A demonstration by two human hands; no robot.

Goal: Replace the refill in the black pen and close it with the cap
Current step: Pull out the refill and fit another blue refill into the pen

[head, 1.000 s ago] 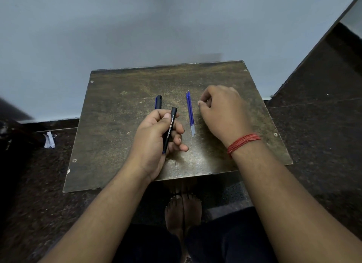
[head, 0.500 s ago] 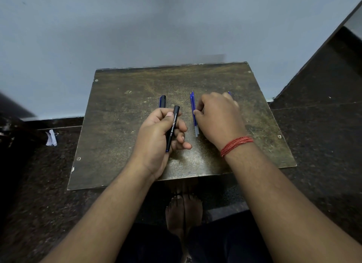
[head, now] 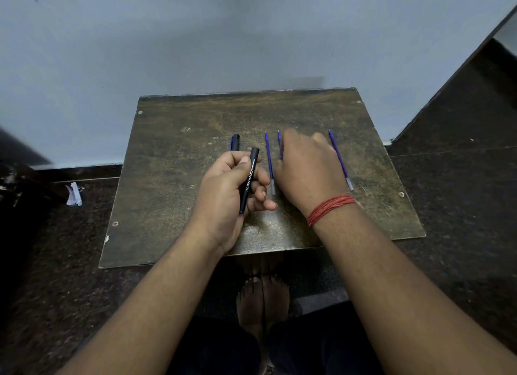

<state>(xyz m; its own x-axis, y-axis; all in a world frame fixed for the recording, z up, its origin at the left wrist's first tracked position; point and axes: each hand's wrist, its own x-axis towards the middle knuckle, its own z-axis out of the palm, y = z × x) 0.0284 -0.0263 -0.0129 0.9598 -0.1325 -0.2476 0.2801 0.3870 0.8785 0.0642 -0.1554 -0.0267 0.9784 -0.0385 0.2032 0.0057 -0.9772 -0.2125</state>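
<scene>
My left hand (head: 223,190) grips the black pen barrel (head: 248,180), which is uncapped and slants up to the right above the brown board (head: 173,184). The black cap (head: 235,142) with a blue clip lies on the board just behind that hand. Three blue refills lie lengthwise on the board. One refill (head: 269,162) lies bare between my hands. The middle refill (head: 279,141) runs under my right hand (head: 307,170), whose thumb and fingers curl down onto it. The third refill (head: 340,159) lies free to the right of that hand.
The board butts against a pale blue wall (head: 223,39). Dark speckled floor surrounds it, with a crumpled paper scrap (head: 74,194) at the left and a dark raised ledge (head: 475,95) at the right. My bare feet (head: 263,299) show below the board's front edge.
My right hand shifted and drew one refill rightwards, so the two refills that lay together are now apart. The third refill on the right is now uncovered. My left hand kept holding the barrel.
</scene>
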